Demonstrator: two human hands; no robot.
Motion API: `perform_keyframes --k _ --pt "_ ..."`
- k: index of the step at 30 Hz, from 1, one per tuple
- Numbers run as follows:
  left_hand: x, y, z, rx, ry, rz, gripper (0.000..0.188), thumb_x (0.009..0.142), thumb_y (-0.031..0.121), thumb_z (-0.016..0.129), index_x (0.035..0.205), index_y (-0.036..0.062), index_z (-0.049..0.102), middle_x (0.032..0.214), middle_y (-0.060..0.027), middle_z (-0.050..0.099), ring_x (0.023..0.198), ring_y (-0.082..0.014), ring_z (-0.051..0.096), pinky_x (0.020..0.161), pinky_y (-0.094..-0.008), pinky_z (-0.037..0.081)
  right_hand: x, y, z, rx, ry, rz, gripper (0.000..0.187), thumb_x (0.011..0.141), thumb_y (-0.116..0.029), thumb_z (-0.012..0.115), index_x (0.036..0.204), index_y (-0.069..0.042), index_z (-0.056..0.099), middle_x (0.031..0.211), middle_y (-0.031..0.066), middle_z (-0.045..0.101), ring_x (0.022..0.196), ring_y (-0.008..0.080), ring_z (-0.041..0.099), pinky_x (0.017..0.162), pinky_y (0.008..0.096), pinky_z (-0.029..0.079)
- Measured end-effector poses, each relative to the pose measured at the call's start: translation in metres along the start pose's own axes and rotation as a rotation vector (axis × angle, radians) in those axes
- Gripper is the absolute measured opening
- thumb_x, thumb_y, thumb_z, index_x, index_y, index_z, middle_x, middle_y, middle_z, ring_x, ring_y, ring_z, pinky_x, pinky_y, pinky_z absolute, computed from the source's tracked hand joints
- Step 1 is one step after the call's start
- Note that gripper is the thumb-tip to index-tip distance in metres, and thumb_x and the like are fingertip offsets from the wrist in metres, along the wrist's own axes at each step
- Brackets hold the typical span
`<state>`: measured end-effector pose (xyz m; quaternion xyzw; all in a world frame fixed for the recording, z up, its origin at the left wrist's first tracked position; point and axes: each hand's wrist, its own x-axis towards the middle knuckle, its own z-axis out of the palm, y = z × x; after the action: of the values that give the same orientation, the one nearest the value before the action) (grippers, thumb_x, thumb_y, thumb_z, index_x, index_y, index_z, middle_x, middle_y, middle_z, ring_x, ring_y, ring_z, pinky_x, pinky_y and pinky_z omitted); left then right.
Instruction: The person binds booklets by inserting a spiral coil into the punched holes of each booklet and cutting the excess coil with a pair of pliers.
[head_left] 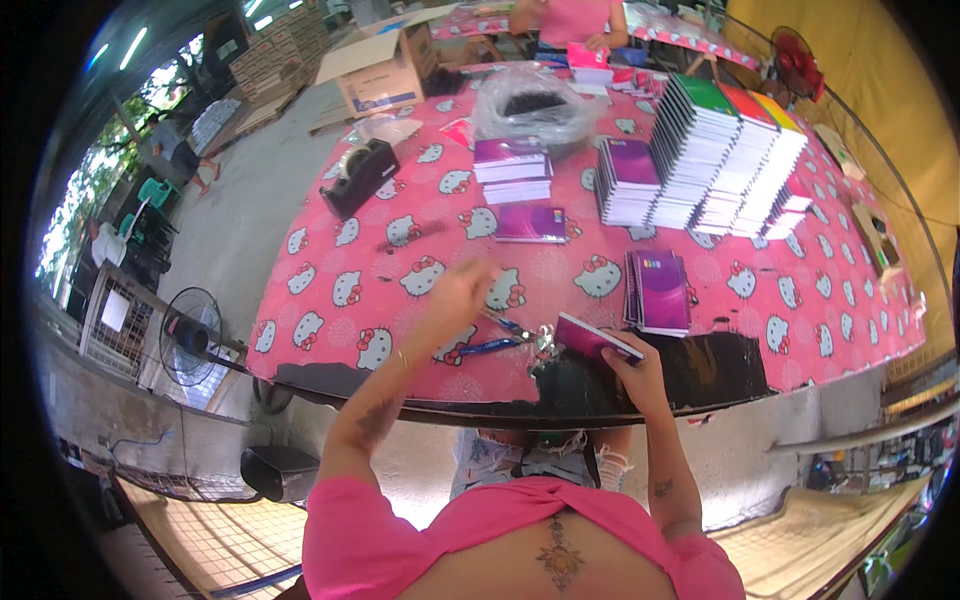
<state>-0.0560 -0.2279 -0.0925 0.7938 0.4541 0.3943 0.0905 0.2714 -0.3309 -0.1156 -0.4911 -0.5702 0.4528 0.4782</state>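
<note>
My right hand (640, 372) grips a small purple notebook (588, 338), held tilted above the table's near edge. To its left, my left hand (465, 290) hovers over the pink cartoon-cat tablecloth, its fingers smeared by motion. Just below that hand lie blue-handled pliers (487, 347), beside a small clear crumpled scrap (545, 340). Beyond my right hand sits a short stack of purple spiral notebooks (660, 290). Farther off lie a single purple notebook (530, 224) and another purple pile (512, 172). A dark wire coil (410, 238) rests on the cloth to the left.
Tall stacks of spiral notebooks (700, 150) stand at the right rear. A clear bag with black contents (532, 105), a tape dispenser (360, 178) and an open carton (380, 75) occupy the far left side. Across the table is another person (570, 25). A fan (190, 335) stands left.
</note>
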Motion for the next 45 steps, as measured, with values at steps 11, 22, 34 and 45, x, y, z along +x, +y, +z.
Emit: perform_keyframes --k 11,22,34,45 --pt "-0.026 0.082 0.028 -0.331 -0.122 -0.089 0.021 0.094 0.005 0.067 0.114 0.0009 0.071 0.090 -0.0090 0.067 0.074 -0.0151 0.065 0.064 -0.0264 0.051 0.000 0.000 0.001 0.088 -0.037 -0.063 0.028 0.094 -0.008 0.070 0.121 -0.003 0.070 0.089 -0.0008 0.066 0.057 0.0017 0.046 0.048 0.0203 0.035" --pt "-0.016 0.084 0.024 -0.265 -0.131 0.055 0.017 0.091 0.004 0.070 0.108 0.0039 0.066 0.094 -0.0114 0.060 0.080 -0.0275 0.063 0.069 -0.0350 0.051 0.000 -0.001 -0.006 0.039 -0.093 0.025 0.026 0.092 -0.007 0.071 0.118 -0.001 0.070 0.101 0.0011 0.070 0.088 0.0074 0.059 0.078 0.0239 0.047" --pt "-0.002 0.089 0.017 -0.105 -0.389 0.151 0.023 0.093 0.026 0.068 0.108 0.0084 0.065 0.097 -0.0106 0.060 0.089 -0.0322 0.062 0.077 -0.0420 0.050 -0.010 -0.004 -0.003 0.030 -0.090 -0.046 0.027 0.092 -0.011 0.073 0.117 -0.001 0.071 0.096 0.0012 0.068 0.085 0.0077 0.058 0.075 0.0234 0.046" --pt "-0.055 0.128 0.048 0.509 -0.064 0.211 0.078 0.093 0.049 0.061 0.151 0.0028 0.039 0.155 -0.0177 0.040 0.144 -0.0339 0.037 0.114 -0.0621 0.024 -0.022 -0.013 0.015 0.157 0.114 -0.006 0.028 0.092 -0.009 0.071 0.118 0.002 0.068 0.098 0.0023 0.066 0.086 0.0099 0.059 0.073 0.0242 0.049"
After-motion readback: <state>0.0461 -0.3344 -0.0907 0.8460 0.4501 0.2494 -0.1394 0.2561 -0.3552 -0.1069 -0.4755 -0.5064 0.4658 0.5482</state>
